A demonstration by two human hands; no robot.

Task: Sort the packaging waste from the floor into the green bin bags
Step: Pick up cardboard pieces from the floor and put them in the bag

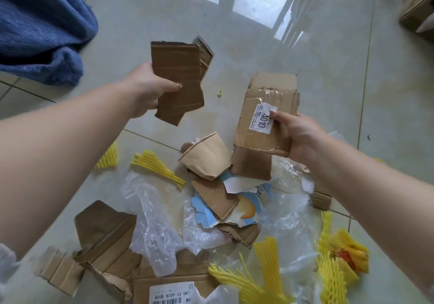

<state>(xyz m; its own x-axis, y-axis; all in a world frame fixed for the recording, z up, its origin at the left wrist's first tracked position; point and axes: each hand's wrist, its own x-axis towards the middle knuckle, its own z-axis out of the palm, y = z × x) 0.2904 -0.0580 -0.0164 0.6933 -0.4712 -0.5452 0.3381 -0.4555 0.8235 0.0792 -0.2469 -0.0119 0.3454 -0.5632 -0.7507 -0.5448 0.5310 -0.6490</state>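
Observation:
My left hand [146,87] grips a stack of torn brown cardboard pieces [178,78], held up above the floor. My right hand [297,136] holds a larger flattened cardboard piece [263,115] with a white "4010" label and clear tape on it. Below both hands a heap of packaging waste lies on the floor: a crushed paper cup [206,158], cardboard scraps [105,240], clear plastic film [150,209], yellow foam netting [155,167] and torn blue-and-white printed paper [244,207]. No green bin bag is in view.
Blue fabric [42,26] lies at the upper left on the glossy tiled floor [328,68]. A cardboard box [418,10] sits at the upper right corner. More yellow netting [338,252] lies at the lower right, and a labelled cardboard sheet [171,289] at the bottom edge.

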